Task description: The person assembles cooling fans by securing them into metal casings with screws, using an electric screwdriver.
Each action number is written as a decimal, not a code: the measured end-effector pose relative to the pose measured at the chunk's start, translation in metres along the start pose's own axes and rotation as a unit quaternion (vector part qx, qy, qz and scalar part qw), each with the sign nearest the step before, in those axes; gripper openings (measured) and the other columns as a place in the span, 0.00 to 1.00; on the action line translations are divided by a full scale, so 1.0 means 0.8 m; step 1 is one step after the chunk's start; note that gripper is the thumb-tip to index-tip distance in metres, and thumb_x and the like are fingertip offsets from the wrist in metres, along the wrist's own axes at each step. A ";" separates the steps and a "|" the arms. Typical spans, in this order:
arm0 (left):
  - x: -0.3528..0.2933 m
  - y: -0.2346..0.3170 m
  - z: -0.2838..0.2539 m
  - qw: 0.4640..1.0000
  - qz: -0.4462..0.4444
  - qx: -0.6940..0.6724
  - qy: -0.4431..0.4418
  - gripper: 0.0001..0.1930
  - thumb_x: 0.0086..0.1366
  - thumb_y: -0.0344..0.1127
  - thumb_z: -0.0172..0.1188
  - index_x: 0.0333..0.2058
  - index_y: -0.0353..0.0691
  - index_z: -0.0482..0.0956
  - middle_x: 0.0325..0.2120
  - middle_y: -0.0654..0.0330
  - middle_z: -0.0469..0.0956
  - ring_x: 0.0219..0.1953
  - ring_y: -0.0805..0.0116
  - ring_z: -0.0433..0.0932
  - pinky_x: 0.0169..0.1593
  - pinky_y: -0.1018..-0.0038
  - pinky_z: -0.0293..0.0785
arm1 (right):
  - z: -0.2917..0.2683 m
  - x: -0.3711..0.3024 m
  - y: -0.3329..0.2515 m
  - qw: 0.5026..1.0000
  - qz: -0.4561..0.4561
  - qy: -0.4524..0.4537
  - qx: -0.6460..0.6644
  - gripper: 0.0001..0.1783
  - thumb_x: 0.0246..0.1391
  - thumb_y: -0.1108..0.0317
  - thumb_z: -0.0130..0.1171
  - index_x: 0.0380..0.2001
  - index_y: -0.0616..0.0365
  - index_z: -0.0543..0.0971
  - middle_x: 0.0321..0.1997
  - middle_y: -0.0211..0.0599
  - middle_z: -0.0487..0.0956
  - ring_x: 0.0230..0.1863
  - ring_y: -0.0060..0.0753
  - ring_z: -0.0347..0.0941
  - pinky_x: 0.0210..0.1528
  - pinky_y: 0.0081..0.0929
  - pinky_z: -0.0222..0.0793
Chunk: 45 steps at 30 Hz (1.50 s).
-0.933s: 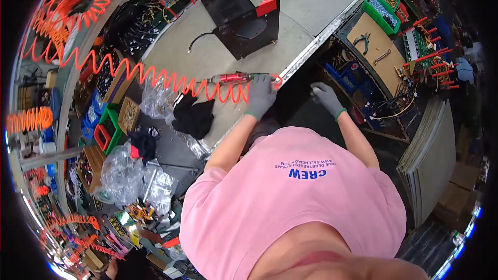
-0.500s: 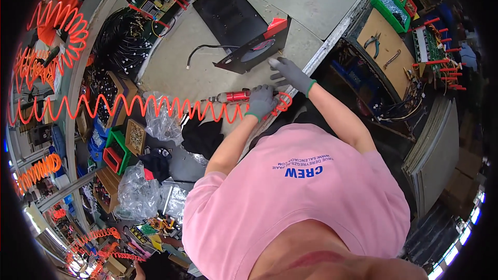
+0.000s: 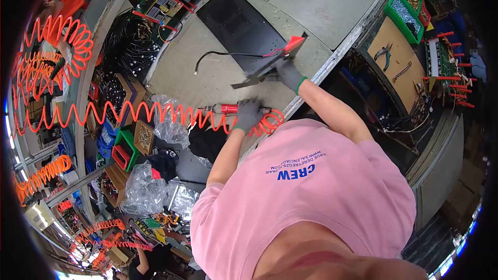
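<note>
While the orange coiled hose [image 3: 129, 116] stretches in from the left over bins of parts, the left hand [image 3: 249, 114], in a grey glove, is clenched round a red air screwdriver [image 3: 228, 109] lying low along the near edge of the bench [image 3: 332, 0], its tip not on any work. Just right of it, the right hand [image 3: 288, 72], also gloved, grasps the near edge of a black panel [image 3: 244, 31] and tips up its hinged part, which carries a red fitting [image 3: 293, 44] at the top; a black cable [image 3: 218, 54] trails from the panel across the bench. Judging by this, the panel is being positioned and the driving of screws is not yet begun here. Farther right, green bins [image 3: 410, 10] of small hardware and a board with pliers [image 3: 386, 52] sit apart.
</note>
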<state>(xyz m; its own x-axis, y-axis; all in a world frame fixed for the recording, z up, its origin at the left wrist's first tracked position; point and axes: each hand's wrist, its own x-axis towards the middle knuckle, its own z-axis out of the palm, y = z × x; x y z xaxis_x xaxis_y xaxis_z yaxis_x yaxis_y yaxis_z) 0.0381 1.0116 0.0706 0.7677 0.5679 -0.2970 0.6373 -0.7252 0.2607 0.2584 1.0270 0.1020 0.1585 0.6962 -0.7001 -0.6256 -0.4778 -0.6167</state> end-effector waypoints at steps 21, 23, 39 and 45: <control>0.081 0.054 -0.056 0.960 0.089 -0.180 0.196 0.13 0.55 0.40 0.57 0.37 0.43 0.75 0.36 0.54 0.74 0.42 0.53 0.71 0.46 0.63 0.68 | -0.218 -0.151 0.006 0.990 -0.080 0.112 -0.025 0.20 0.48 0.55 0.61 0.37 0.60 0.74 0.33 0.33 0.75 0.31 0.25 0.72 0.32 0.24 0.68; 0.100 0.091 -0.061 0.958 0.149 -0.208 0.132 0.15 0.53 0.39 0.57 0.40 0.43 0.74 0.39 0.54 0.73 0.44 0.54 0.70 0.46 0.62 0.68 | -0.212 -0.148 0.018 0.986 -0.118 0.120 -0.004 0.19 0.49 0.54 0.60 0.37 0.58 0.75 0.30 0.31 0.75 0.29 0.22 0.70 0.30 0.22 0.67; 0.109 0.170 0.028 0.956 0.279 -0.076 -0.044 0.28 0.54 0.49 0.59 0.50 0.40 0.66 0.47 0.51 0.69 0.46 0.51 0.70 0.43 0.58 0.69 | -0.482 -0.181 0.069 0.788 -0.190 0.564 -0.157 0.20 0.50 0.60 0.56 0.45 0.59 0.73 0.38 0.39 0.78 0.37 0.33 0.75 0.39 0.31 0.73; 0.119 0.182 0.016 0.966 0.240 -0.077 -0.055 0.25 0.58 0.52 0.55 0.46 0.39 0.73 0.38 0.50 0.77 0.39 0.51 0.77 0.42 0.63 0.71 | -0.542 -0.194 0.001 0.714 -0.138 0.649 -0.226 0.23 0.47 0.55 0.57 0.43 0.58 0.74 0.41 0.47 0.78 0.46 0.46 0.74 0.49 0.36 0.67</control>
<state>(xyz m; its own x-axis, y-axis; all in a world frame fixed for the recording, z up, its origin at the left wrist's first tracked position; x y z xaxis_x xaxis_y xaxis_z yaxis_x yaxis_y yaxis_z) 0.2031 0.9555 0.0682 0.9708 0.1299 -0.2015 0.2188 -0.8237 0.5231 0.5648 0.6862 0.0539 0.9850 -0.1448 -0.0934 -0.1707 -0.7461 -0.6436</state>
